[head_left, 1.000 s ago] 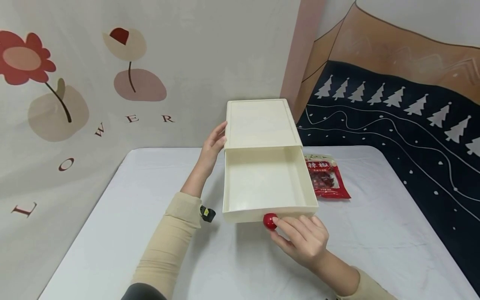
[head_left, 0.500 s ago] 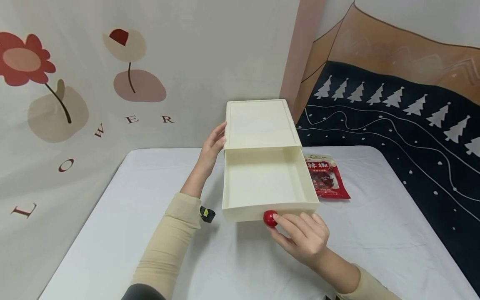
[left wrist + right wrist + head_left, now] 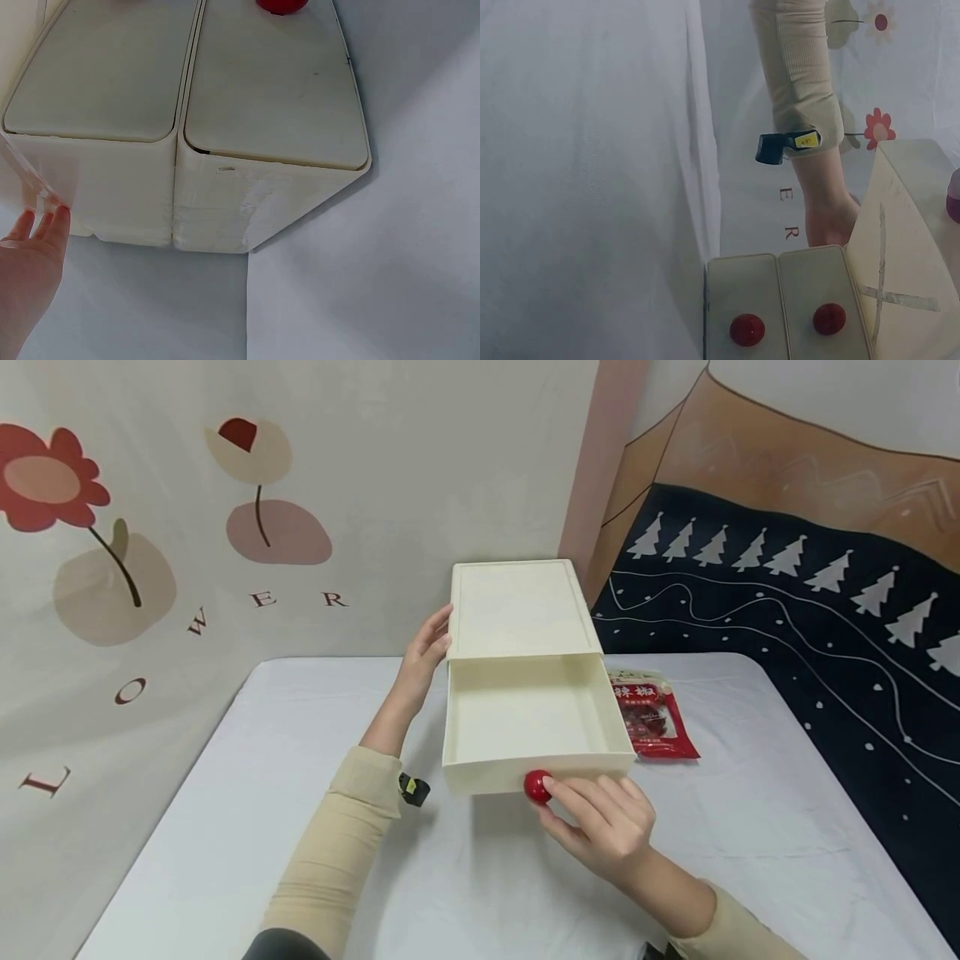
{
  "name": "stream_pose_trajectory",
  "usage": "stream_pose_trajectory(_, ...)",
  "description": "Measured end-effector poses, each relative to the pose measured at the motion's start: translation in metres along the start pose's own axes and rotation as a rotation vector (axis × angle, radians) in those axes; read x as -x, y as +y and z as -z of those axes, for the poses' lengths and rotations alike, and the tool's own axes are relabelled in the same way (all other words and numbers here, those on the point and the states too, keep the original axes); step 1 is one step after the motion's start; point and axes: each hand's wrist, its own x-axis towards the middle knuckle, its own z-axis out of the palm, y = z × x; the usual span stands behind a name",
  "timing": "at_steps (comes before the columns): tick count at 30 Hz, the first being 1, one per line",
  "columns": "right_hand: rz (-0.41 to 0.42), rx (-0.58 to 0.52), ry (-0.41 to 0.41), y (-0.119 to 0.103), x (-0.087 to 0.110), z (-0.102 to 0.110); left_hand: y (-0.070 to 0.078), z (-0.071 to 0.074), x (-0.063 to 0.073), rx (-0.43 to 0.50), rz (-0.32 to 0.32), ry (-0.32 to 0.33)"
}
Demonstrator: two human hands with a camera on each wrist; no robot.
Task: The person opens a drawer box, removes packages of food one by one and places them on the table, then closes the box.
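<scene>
A cream drawer cabinet [image 3: 525,610] stands on the table with its top drawer [image 3: 536,722] pulled well out, and nothing lies inside that drawer. My right hand [image 3: 600,827] pinches the round red knob [image 3: 537,787] at the drawer front between thumb and fingers. Against the cabinet's left side rests my left hand [image 3: 422,664], fingers extended; the left wrist view shows its fingertips [image 3: 56,217] touching the side wall. Below the pulled-out drawer, two closed drawer fronts [image 3: 742,292] with red knobs [image 3: 747,330] show in the right wrist view.
Right of the cabinet lies a red food packet [image 3: 656,718], partly hidden behind the drawer. A white cloth covers the table [image 3: 315,727]. A printed wall [image 3: 420,485] rises behind, and a dark tree-patterned hanging [image 3: 750,610] borders the right side.
The top drawer has slid slightly inward, its front edge shifting away from me with the right hand on the knob. The left hand stays in place on the cabinet's side.
</scene>
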Motion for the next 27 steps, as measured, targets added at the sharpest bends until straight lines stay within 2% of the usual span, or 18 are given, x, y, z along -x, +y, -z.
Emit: stream_pose_trajectory(27, -0.037, 0.062, -0.042, 0.021, 0.012, -0.022, -0.001, 0.000, -0.001, -0.004, 0.003, -0.004)
